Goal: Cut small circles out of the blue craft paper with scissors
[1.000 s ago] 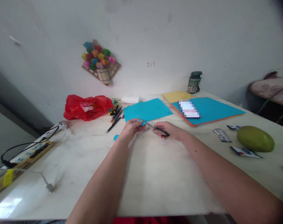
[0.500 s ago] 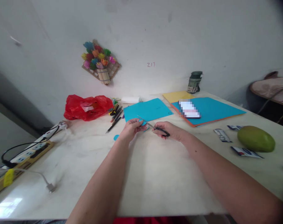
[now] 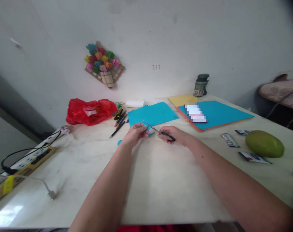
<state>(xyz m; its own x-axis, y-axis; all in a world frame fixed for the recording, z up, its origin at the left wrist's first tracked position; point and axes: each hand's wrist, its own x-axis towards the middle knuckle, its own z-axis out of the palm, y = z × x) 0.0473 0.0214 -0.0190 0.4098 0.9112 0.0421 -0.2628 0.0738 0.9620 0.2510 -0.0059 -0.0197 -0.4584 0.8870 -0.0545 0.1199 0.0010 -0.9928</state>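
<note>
My left hand pinches a small piece of blue paper between thumb and fingers. The black-handled scissors are in my right hand, their blades pointing left across the blue piece; how far apart the blades stand is hard to make out. Just behind my hands lies a larger blue paper sheet with a small circle drawn at its right corner. A small blue paper cutout rests on the table, partly hidden by my left wrist.
Pens and a red plastic bag lie left of the sheet. Rightward are stacked coloured papers with a phone, a green tumbler, several small packets and a green fruit. A power strip runs along the left edge.
Both hands stay in nearly the same place. The blue piece in my left hand has shifted very slightly against the scissor blades.
</note>
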